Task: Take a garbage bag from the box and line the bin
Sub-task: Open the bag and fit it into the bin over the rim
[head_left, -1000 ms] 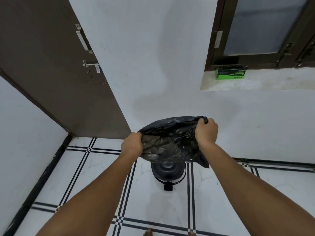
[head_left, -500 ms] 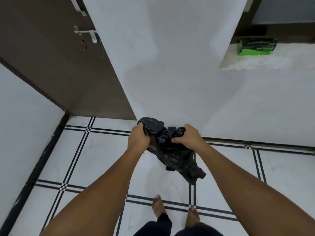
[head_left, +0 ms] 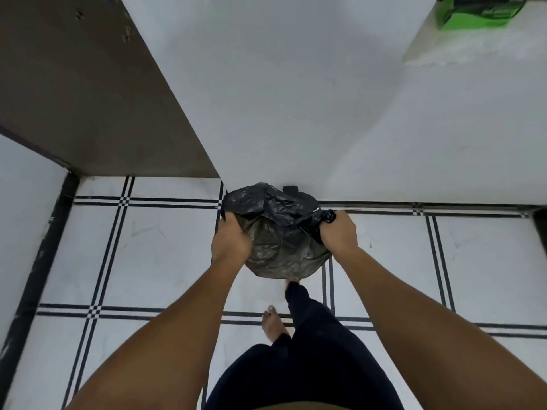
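A crumpled black garbage bag is spread between my two hands low over the floor by the wall. My left hand grips its left edge and my right hand grips its right edge. The bin is almost wholly hidden under the bag; only a small black part of the bin shows behind it against the wall. The green bag box sits on the window ledge at the top right.
A brown door stands at the left. White wall rises straight ahead. The floor is white tile with black lines. My bare foot and dark-trousered legs are just behind the bag.
I have stepped closer and bent down. The bag has gone lower and my hands have pulled apart, spreading it wide over the bin. One leg has moved forward.
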The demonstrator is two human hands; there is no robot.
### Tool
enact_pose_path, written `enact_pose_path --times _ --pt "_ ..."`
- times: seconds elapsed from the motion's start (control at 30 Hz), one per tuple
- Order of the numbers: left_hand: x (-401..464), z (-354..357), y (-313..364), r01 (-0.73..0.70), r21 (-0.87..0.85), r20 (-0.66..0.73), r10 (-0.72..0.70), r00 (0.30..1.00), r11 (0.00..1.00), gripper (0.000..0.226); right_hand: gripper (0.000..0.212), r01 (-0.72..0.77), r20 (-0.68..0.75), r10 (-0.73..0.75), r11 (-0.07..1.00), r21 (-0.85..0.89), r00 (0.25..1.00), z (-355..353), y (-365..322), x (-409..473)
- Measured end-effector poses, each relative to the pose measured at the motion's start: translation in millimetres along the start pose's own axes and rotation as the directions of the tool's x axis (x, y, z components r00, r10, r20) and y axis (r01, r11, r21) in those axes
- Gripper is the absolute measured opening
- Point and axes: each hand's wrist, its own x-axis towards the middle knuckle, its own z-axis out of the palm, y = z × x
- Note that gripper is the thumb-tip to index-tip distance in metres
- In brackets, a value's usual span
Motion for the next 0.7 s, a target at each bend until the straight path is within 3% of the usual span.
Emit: enact_pose_path --times 0.23,0.5,0.7 --pt "12.6 10.0 6.2 0.014 0.074 0.081 -0.020 0.997 0.997 0.053 0.009 0.003 0.058 -0.002 1.000 -0.024 0.998 14.5 -7.4 10.7" --pt "-2.2 41.5 -3.6 0.015 0.085 0.146 -0.027 0.989 0.996 0.052 0.018 -0.012 0.045 0.014 0.999 -0.041 0.999 24.4 9.8 9.1" --pt "-16.9 77.7 -20.0 0.054 0.062 0.240 -0.067 0.968 0.997 0.047 0.010 -0.076 -0.019 0.076 0.997 -0.014 0.997 40.2 37.8 11.5"
